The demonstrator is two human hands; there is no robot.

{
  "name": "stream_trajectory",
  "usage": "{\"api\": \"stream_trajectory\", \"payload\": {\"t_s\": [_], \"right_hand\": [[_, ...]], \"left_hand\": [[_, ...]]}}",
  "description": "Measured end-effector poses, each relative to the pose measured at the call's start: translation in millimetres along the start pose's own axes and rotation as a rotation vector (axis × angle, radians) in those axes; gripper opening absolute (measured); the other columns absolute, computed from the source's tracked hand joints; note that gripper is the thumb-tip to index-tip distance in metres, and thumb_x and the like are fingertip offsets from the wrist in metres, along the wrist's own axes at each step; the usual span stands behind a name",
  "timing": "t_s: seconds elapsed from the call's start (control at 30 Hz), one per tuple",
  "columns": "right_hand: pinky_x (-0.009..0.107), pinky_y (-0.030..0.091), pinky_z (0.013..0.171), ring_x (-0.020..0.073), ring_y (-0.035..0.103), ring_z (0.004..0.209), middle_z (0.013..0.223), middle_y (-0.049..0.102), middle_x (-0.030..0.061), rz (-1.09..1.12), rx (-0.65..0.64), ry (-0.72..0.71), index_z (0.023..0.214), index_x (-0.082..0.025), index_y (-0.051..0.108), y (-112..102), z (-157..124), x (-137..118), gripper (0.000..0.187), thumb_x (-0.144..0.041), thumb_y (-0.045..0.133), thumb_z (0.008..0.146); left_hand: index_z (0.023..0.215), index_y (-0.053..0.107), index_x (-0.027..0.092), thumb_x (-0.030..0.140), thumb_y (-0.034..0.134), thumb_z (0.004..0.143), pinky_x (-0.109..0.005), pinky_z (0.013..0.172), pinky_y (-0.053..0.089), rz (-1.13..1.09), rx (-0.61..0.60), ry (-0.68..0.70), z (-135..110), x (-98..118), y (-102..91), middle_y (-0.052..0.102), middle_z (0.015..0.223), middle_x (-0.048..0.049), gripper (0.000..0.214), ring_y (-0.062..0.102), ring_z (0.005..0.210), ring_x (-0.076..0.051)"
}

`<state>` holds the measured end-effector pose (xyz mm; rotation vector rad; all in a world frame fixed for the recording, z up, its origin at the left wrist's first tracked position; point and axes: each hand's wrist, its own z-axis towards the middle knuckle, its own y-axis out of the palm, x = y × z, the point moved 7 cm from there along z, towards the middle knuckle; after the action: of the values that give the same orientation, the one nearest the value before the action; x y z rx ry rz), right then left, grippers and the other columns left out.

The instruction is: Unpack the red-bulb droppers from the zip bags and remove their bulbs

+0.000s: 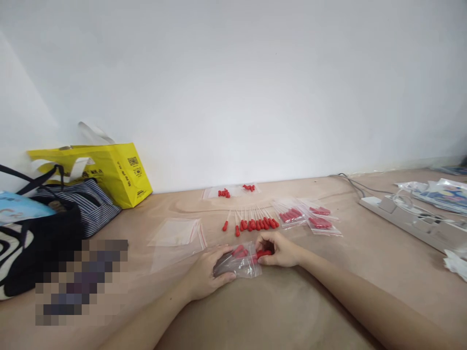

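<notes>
Resting on the worktop (328, 291), the left hand (209, 272) sits low in the head view, its fingers (226, 278) curled and clamped on a clear bag (241, 266). The bag lies flat on the worktop between the two hands, just in front of the person, and several red bits show through its film. The right hand (280, 250) meets it from the other side. Its fingers (272, 243) are pinched together on a red piece (263, 253) at the bag's right end, touching the film. I cannot tell whether that piece is already inside the bag's mouth.

Just beyond the hands a row of sticks (255, 221) lies side by side, with thin clear stems pointing to the wall (233, 73) and red tips towards the person. Right of the row lie filled bags (321, 223), each with red pieces inside, some overlapping. Left of the row lie empty bags (177, 232), clear with a red strip along one edge, loosely stacked. Farther back, close to the wall, two far bags (224, 193) each hold a few red pieces.

At the left edge a yellow tote (109, 170) leans by the wall, a striped tote (87, 201) just in front of it and a black tote (36, 243) nearer the person. A blurred patch (80, 282) lies below them. On the right a power strip (412, 218) lies aslant with plugs in it, and a cable (350, 183) runs from it towards the wall. Printed packets (441, 192) lie beyond the strip.
</notes>
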<state>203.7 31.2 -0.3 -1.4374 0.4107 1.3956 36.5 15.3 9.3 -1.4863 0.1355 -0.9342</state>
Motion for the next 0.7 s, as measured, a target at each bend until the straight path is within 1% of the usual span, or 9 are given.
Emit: {"api": "stream_trajectory", "payload": {"t_s": [0.07,0.13,0.23,0.33,0.43,0.57,0.63,0.7], "right_hand": [[0.020,0.039,0.056,0.0074,0.047,0.060,0.067,0.051,-0.0050,0.017,-0.024,-0.003,0.076,-0.016,0.050,2,-1,0,0.027,-0.015,0.068,0.056],[0.020,0.040,0.057,0.0077,0.048,0.061,0.068,0.052,-0.0048,0.021,-0.048,0.002,0.077,-0.016,0.050,5,-2,0,0.029,-0.016,0.070,0.055],[0.020,0.040,0.058,0.0078,0.049,0.061,0.068,0.053,-0.0041,-0.023,-0.060,-0.023,0.074,-0.015,0.052,5,-2,0,0.022,-0.014,0.066,0.058],[0.021,0.041,0.058,0.0081,0.051,0.061,0.069,0.056,-0.0027,-0.022,-0.048,-0.025,0.072,-0.015,0.054,-5,-3,5,0.015,-0.015,0.064,0.060],[0.020,0.042,0.056,0.0089,0.054,0.061,0.069,0.058,-0.0011,0.104,0.025,0.039,0.071,-0.015,0.055,-26,-4,15,0.016,-0.020,0.065,0.060],[0.022,0.042,0.057,0.0102,0.055,0.062,0.067,0.060,-0.0003,0.227,0.151,0.084,0.072,-0.015,0.057,-60,-9,20,0.021,-0.025,0.068,0.058],[0.022,0.041,0.055,0.0094,0.054,0.057,0.063,0.059,-0.0016,0.244,0.244,0.082,0.074,-0.016,0.057,-79,-10,17,0.022,-0.026,0.069,0.057],[0.023,0.040,0.055,0.0090,0.052,0.055,0.061,0.057,-0.0030,0.250,0.376,0.057,0.074,-0.016,0.056,-96,-9,10,0.023,-0.027,0.069,0.058]], "left_hand": [[0.120,0.045,0.022,0.043,0.057,0.072,-0.041,0.093,0.038,0.010,-0.001,-0.010,0,-1,-0.1,0.050,0.123,-0.0083,0.053,0.047,0.112,-0.025],[0.121,0.043,0.023,0.044,0.056,0.073,-0.041,0.093,0.038,0.008,-0.002,-0.008,-1,-1,-0.3,0.049,0.124,-0.0081,0.054,0.046,0.112,-0.025],[0.121,0.043,0.024,0.043,0.056,0.073,-0.042,0.093,0.037,-0.028,-0.006,-0.004,-2,-3,-1.3,0.049,0.125,-0.0075,0.053,0.046,0.112,-0.024],[0.121,0.042,0.023,0.040,0.057,0.073,-0.040,0.093,0.037,-0.074,-0.009,-0.040,-5,-8,-3.1,0.049,0.124,-0.0068,0.053,0.047,0.111,-0.023],[0.121,0.040,0.024,0.039,0.056,0.073,-0.038,0.095,0.036,-0.098,-0.012,-0.077,-8,-12,-4.0,0.049,0.124,-0.0062,0.053,0.046,0.112,-0.022],[0.121,0.040,0.024,0.040,0.056,0.074,-0.038,0.095,0.036,-0.103,-0.012,-0.072,-9,-12,-4.3,0.048,0.125,-0.0054,0.053,0.045,0.112,-0.022],[0.121,0.041,0.024,0.039,0.055,0.074,-0.038,0.094,0.037,-0.105,-0.009,-0.064,-9,-11,-4.9,0.048,0.124,-0.0052,0.051,0.046,0.111,-0.023],[0.120,0.042,0.025,0.037,0.056,0.074,-0.038,0.092,0.038,-0.102,-0.008,-0.048,-8,-9,-5.3,0.049,0.123,-0.0048,0.049,0.047,0.109,-0.023]]}}
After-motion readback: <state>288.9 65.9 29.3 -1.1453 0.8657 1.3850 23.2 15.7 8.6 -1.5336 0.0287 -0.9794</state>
